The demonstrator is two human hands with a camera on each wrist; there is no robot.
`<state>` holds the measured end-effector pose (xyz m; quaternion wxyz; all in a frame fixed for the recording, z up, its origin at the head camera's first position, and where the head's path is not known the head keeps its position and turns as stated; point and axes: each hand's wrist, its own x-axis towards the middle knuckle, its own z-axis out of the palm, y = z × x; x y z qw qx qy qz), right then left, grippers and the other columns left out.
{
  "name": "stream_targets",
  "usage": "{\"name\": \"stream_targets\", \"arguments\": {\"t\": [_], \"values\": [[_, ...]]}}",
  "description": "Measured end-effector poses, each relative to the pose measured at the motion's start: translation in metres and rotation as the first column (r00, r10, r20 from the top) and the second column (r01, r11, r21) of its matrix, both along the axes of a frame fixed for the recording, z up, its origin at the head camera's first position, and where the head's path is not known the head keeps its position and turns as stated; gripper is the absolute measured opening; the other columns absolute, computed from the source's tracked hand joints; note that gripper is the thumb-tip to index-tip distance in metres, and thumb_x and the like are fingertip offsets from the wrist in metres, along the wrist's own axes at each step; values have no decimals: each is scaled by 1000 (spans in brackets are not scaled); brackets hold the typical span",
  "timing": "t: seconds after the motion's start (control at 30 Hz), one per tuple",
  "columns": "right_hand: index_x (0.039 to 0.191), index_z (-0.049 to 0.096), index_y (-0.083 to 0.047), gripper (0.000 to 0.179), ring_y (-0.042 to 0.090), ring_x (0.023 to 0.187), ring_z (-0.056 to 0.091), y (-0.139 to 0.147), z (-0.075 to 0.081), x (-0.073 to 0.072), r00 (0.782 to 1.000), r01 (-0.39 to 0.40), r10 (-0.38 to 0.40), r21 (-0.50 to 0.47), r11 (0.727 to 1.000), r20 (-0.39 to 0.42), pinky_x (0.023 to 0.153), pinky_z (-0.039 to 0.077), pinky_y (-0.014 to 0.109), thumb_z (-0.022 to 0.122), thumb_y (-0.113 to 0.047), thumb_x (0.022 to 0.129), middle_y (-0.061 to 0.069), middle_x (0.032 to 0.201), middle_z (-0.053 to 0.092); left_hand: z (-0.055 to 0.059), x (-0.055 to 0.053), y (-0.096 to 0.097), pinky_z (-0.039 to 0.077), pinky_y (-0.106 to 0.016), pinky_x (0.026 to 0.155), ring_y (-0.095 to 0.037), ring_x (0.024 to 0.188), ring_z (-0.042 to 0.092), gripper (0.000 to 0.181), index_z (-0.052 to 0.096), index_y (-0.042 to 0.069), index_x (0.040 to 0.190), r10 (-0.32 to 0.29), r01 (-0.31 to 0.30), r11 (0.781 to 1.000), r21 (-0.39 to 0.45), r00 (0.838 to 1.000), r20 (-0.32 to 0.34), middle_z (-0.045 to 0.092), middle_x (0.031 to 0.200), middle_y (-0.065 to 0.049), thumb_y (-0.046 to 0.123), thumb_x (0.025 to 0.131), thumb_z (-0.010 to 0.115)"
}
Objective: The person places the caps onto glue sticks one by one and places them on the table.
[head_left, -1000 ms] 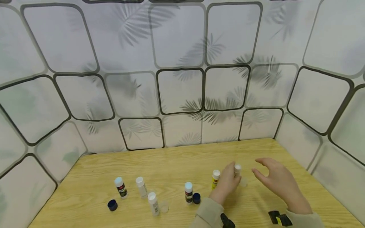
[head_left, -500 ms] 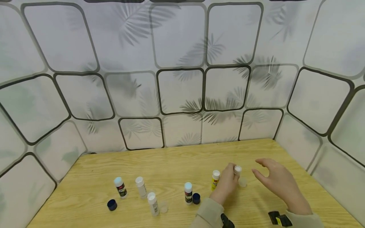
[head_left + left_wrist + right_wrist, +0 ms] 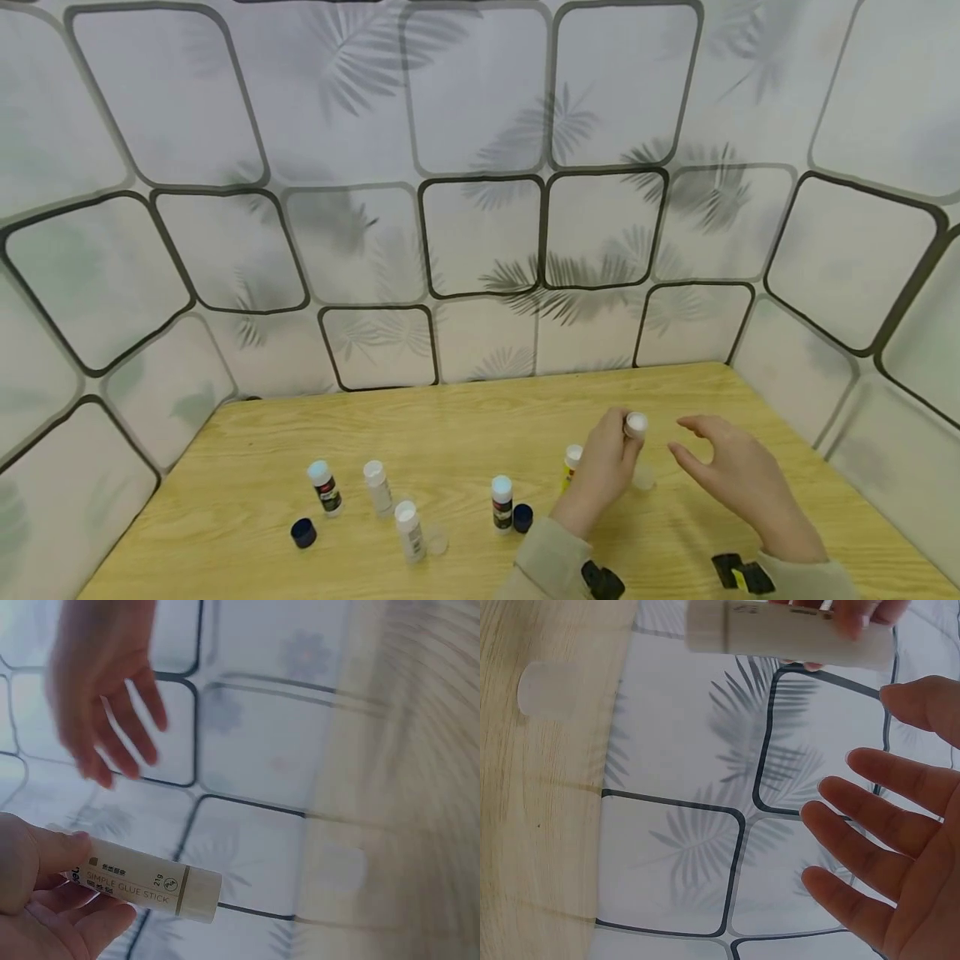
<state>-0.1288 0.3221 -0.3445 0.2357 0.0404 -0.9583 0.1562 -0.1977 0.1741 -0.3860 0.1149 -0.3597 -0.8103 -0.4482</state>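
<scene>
My left hand [image 3: 602, 468] grips a white glue stick [image 3: 635, 426] around its body, raised above the table in the head view. In the left wrist view the printed label on the glue stick [image 3: 139, 881] faces the camera, and the fingers and thumb curl round one end. My right hand [image 3: 738, 487] hovers a short way to the right, apart from the stick and holding nothing. Its fingers are spread and loosely bent in the right wrist view. A translucent cap [image 3: 546, 688] rests on the table below the stick. Partly behind my left hand stands a yellow glue stick [image 3: 572, 469].
Left of my hands, a black-labelled glue stick [image 3: 502, 504] stands beside a dark blue cap [image 3: 522, 518]. Farther left are two white sticks, one [image 3: 409, 531] near a clear cap [image 3: 437, 540], another black-labelled stick [image 3: 325, 487] and a blue cap [image 3: 303, 532]. Patterned cloth [image 3: 480, 233] surrounds the table.
My left hand has lifted the white glue stick up off the table and slightly to the right. My right hand keeps nearly the same place and pose.
</scene>
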Motion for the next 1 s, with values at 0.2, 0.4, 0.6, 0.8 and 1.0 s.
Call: {"name": "stream_targets", "arguments": {"t": [0.2,0.4,0.6,0.8,1.0], "values": [[106,59,3,38,36,85,56,-2,-1,-4,1000,-4,4,-5,1000,26,63,45,48,64,-25,81,21,97,59,27,11,-24,44,-16,73,-10,93,53,26,48,1,113,32,-30,999,25,998,-60,54,104,-7,11,90,51],[104,60,3,36,35,83,57,-7,-3,-9,1000,-29,29,5,1000,4,62,45,48,67,-22,78,20,95,60,38,18,-54,43,-15,77,-13,95,54,29,45,-3,117,41,-40,999,7,985,-170,53,105,-10,9,90,50],[105,60,3,38,34,83,57,-13,-2,-13,999,-49,49,-5,999,18,64,45,48,66,-24,79,19,96,60,44,21,-88,43,-20,80,-14,99,50,32,41,-3,121,5,-4,1000,3,998,-64,50,111,-12,7,91,47],[107,59,2,39,34,83,56,-23,1,-21,997,-72,72,-18,997,27,63,45,47,64,-27,81,18,96,60,48,23,-124,44,-23,78,-14,98,50,43,38,-3,127,7,-7,998,-61,1000,-7,49,114,-13,3,87,51],[107,59,3,38,35,84,57,-37,6,-34,994,-110,110,-20,994,10,66,45,49,64,-24,81,20,96,60,46,26,-156,45,-19,74,-11,88,50,49,42,-2,127,28,-32,992,-121,999,-31,48,108,-10,-2,80,55]]}}
